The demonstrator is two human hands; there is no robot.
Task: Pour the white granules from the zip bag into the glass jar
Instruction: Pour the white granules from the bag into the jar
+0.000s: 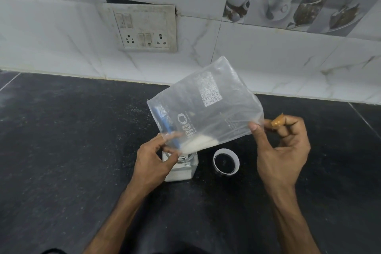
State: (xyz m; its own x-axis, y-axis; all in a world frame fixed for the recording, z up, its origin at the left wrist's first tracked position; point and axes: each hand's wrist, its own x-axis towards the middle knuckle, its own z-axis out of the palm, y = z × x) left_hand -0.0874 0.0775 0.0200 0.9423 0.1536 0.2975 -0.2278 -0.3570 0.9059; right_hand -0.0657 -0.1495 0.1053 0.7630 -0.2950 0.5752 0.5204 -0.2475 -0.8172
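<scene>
A clear zip bag (208, 107) with a blue zip strip is tilted mouth-down over a square glass jar (181, 168) on the black counter. White granules (198, 142) are gathered at the bag's lower edge, right above the jar's opening. The jar holds a layer of white granules at its bottom. My left hand (153, 163) pinches the bag's mouth at the jar's rim and partly hides the jar. My right hand (282, 150) lifts the bag's far bottom corner between thumb and fingers; one finger carries a tan bandage.
A white jar lid (226, 162) lies open side up on the counter just right of the jar. The black speckled counter (72, 150) meets a white tiled wall with a switch and socket plate (145, 28) behind.
</scene>
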